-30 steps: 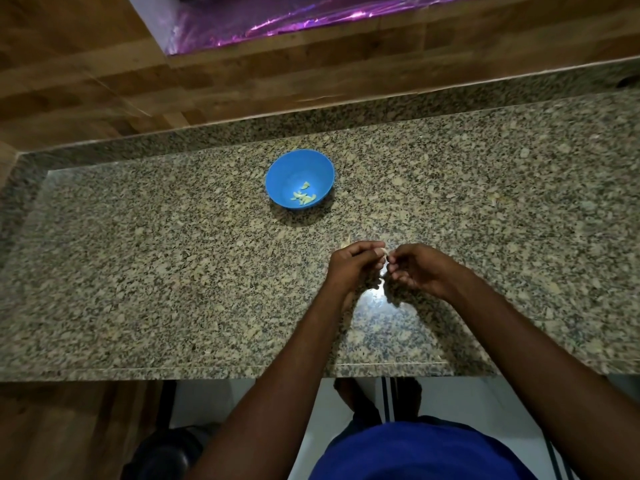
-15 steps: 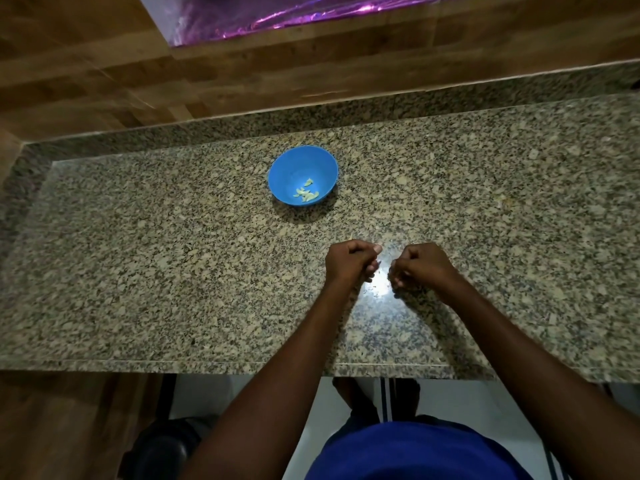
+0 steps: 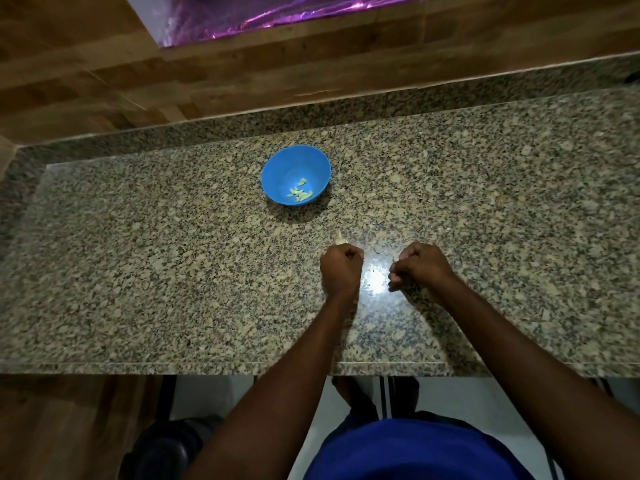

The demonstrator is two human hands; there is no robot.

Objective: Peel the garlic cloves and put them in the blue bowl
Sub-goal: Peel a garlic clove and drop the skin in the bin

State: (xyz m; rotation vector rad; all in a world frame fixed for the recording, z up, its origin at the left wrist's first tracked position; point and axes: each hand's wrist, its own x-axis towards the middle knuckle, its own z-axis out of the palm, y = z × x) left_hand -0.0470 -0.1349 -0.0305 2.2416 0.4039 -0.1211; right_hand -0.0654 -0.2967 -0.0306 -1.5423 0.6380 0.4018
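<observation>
Resting on granite counter, hands curled; blue bowl beyond.

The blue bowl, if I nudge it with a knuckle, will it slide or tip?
The blue bowl looks like thin plastic holding only a few peeled garlic cloves, so it is probably light. On the glossy granite counter it would likely slide easily. Its narrow base suggests a rim push might tip it.

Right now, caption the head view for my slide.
Two curled hands on speckled granite counter, round blue plastic bowl of garlic pieces beyond.
</observation>
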